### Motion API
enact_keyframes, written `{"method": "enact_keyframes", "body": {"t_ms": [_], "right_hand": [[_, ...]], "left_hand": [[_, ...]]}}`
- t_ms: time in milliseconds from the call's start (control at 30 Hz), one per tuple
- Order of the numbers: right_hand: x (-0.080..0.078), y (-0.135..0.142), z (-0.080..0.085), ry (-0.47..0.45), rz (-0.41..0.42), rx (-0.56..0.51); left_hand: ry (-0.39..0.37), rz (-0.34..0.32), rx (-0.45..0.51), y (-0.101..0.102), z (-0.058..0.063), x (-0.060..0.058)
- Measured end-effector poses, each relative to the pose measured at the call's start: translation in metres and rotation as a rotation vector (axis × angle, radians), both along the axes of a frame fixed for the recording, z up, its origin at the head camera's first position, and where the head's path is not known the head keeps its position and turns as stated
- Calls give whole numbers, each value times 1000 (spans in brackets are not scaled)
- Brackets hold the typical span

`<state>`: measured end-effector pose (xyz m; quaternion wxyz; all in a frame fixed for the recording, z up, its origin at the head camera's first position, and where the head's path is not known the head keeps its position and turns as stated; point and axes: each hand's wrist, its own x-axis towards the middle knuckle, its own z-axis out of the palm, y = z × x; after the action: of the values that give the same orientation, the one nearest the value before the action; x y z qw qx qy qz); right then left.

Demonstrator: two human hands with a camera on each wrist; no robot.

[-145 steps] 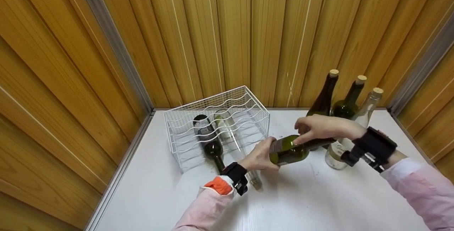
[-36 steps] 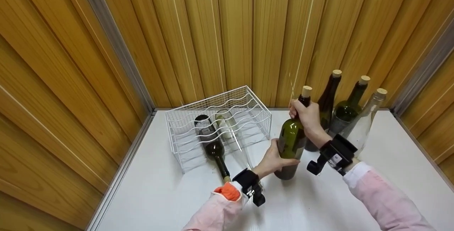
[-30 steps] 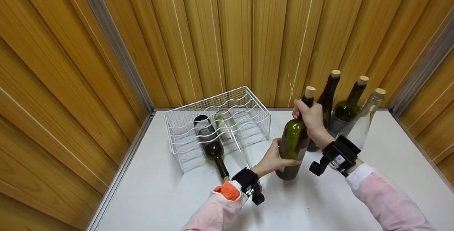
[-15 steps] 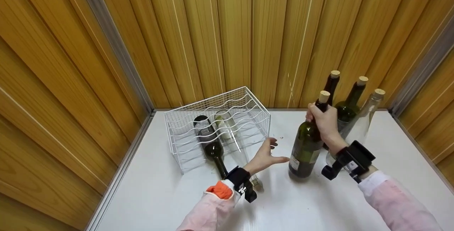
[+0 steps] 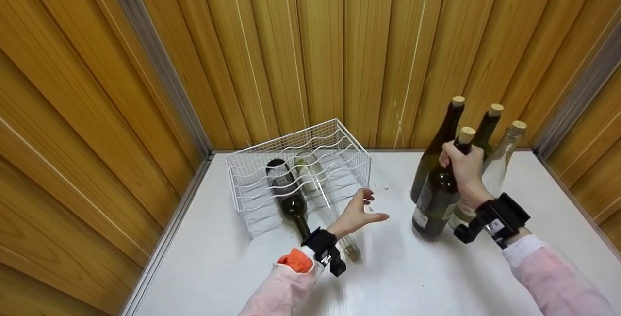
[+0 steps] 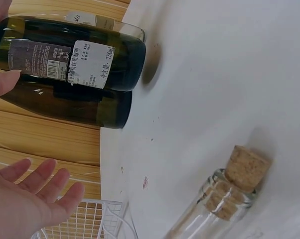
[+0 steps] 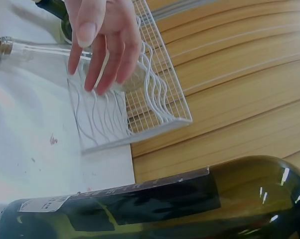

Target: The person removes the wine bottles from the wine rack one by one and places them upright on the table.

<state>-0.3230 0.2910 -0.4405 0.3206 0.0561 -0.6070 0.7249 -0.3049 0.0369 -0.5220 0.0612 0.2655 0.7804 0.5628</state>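
My right hand [image 5: 466, 168] grips the neck of a corked green wine bottle [image 5: 434, 204], held nearly upright in front of the other standing bottles. In the left wrist view this wine bottle [image 6: 90, 62] shows a white label; whether its base touches the table I cannot tell. My left hand [image 5: 356, 215] is held out with its thumb spread from its fingers and nothing between them. It hovers by the right front corner of a white wire rack [image 5: 367, 173]. Lying in that rack are a dark wine bottle [image 5: 292, 205] and a clear bottle [image 5: 350, 248], necks toward me.
Behind the held bottle stand a corked brown bottle [image 5: 444, 131], a green bottle [image 5: 486, 129] and a clear bottle [image 5: 507, 148]. They share the white table [image 5: 412, 282] with the rack. Wood-panelled walls [image 5: 310, 54] close off the back and sides.
The green wine bottle was tilted in both hands, then came upright. My left hand has let go and drawn back left; my right hand has carried the bottle rightward to the standing ones.
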Motion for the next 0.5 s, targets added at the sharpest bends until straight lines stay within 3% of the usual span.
{"method": "enact_keyframes", "body": {"t_ms": [133, 367, 500], "right_hand": [[4, 3, 3, -6, -9, 13], [13, -1, 14, -73, -93, 86], [13, 1, 12, -86, -101, 95]], "left_hand": [[-6, 7, -13, -1, 0, 0], [-15, 16, -32, -3, 0, 0], [0, 16, -33, -4, 0, 0]]}}
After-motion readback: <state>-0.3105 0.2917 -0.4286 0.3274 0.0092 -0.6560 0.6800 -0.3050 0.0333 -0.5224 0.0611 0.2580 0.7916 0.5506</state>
